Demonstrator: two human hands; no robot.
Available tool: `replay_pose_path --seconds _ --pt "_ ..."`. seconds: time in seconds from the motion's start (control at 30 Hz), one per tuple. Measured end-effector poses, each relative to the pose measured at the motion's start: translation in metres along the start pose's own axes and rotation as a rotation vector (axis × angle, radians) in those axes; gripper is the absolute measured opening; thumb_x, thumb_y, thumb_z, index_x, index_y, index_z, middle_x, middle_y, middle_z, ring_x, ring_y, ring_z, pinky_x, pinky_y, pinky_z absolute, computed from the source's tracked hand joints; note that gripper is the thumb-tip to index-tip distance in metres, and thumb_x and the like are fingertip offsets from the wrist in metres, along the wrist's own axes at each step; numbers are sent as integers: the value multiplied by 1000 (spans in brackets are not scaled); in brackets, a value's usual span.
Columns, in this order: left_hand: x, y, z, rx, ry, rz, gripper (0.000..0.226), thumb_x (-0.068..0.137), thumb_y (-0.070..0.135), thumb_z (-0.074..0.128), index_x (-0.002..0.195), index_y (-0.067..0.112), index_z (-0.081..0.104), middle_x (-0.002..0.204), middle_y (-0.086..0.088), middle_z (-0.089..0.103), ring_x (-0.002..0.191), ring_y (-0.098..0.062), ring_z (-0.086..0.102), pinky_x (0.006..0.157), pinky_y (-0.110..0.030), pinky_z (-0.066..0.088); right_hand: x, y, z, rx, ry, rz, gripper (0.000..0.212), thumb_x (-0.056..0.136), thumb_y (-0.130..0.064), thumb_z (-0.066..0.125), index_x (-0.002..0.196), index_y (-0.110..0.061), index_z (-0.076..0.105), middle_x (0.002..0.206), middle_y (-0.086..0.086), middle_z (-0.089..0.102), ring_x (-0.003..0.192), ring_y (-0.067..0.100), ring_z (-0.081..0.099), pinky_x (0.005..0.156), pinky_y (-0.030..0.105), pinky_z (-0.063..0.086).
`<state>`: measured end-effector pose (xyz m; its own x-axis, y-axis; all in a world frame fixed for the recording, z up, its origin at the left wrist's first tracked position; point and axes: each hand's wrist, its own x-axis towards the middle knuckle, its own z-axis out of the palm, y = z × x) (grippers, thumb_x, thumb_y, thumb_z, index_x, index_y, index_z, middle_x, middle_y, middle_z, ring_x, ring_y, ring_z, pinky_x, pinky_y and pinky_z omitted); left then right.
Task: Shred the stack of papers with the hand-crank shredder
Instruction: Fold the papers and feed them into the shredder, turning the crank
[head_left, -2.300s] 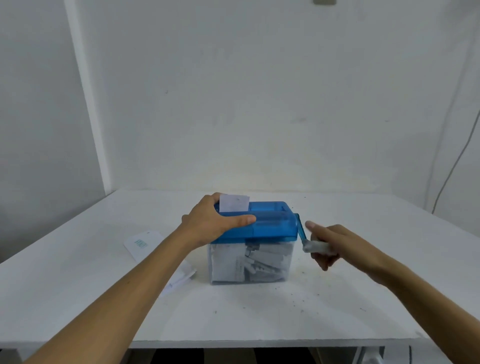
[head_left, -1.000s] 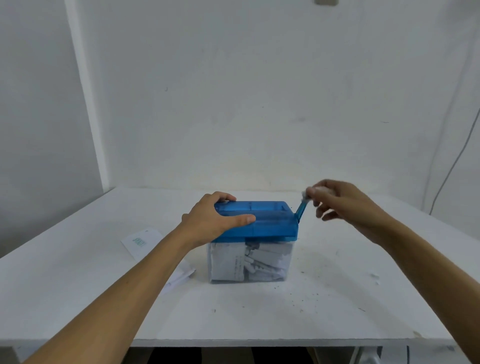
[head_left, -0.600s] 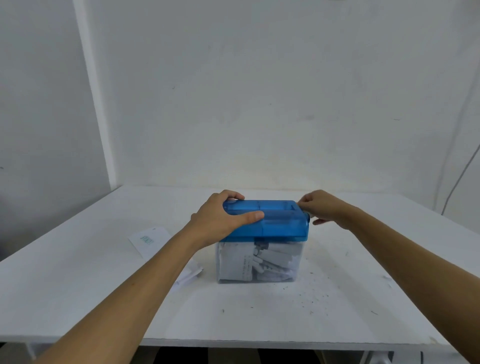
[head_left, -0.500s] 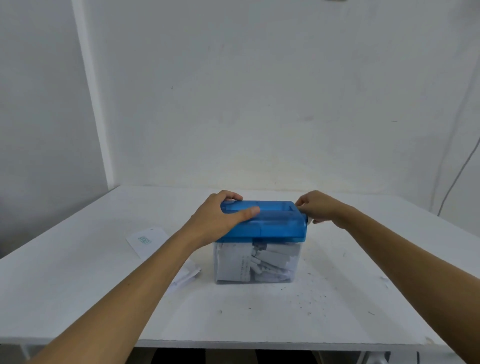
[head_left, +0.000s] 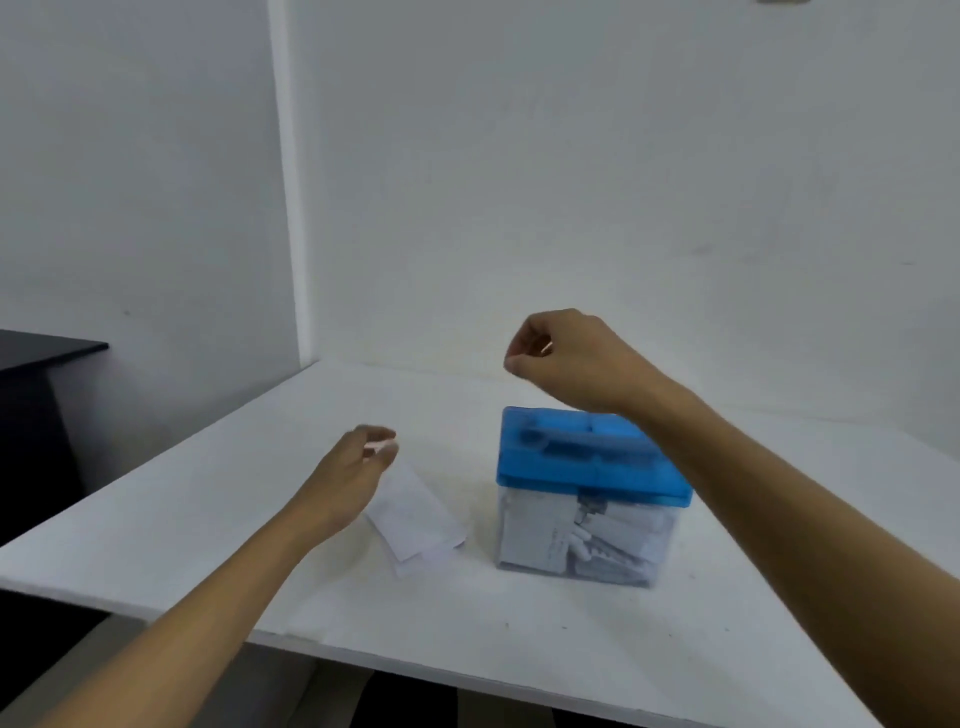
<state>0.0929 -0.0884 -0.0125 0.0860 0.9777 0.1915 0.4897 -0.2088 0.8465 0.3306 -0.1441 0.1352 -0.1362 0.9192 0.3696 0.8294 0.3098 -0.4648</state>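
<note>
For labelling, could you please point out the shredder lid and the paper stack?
shredder lid (head_left: 571, 467), head view, blue top surface.
paper stack (head_left: 415, 519), head view, top sheet's middle.

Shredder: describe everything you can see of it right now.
The shredder stands upright on the white table, right of the loose papers. Its translucent blue lid, with moulded slots on top, sits on a clear bin packed with white paper pieces. No sheet sticks out. The crank is not in view; the right forearm crosses the lid's far right corner. The right hand hangs above, apart; only the table visibly touches it.
</note>
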Motion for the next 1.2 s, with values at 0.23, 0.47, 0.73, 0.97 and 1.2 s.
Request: replay_pose_path --seconds 0.23,0.47,0.73,0.97,1.2 --pt "-17 -56 -6 393 0 -88 36 105 35 43 141 30 43 150 5 45 135 -20 46 114 -41 30 0 -61 102 -36 -132 -224 17 97 -20 53 108 -15 64 105 2 59 95 18 57 81 30 48" --pt "-30 -62 3 613 20 98 43 106 36 36 148 26 41 155 12 40 139 -9 40 115 -32 24 -9 -21 199 -364 -346 109 42 101 -31 50 132 -3 43 131 16 45 121 32 46 96 39 44" --pt "-27 -61 3 624 14 84 46 105 36 37 150 25 35 154 11 39 139 -9 39 115 -33 24 -19 9 221 -36 -136 254 57 96 -51 54 144 -22 42 137 3 40 126 23 43 107 36 40" --pt "-27 -59 2 546 49 24 58 104 38 43 156 21 21 162 2 28 145 -20 35 119 -38 24 -16 18 212 275 -57 321 47 98 -17 59 142 -31 46 105 -8 58 93 8 56 82 18 47" --pt "-26 -61 2 411 83 -4 52 104 46 41 151 23 35 154 6 40 140 -17 40 116 -40 27 -16 17 211 411 -5 314 28 101 -24 58 129 -24 59 104 -11 60 91 8 59 70 15 53"
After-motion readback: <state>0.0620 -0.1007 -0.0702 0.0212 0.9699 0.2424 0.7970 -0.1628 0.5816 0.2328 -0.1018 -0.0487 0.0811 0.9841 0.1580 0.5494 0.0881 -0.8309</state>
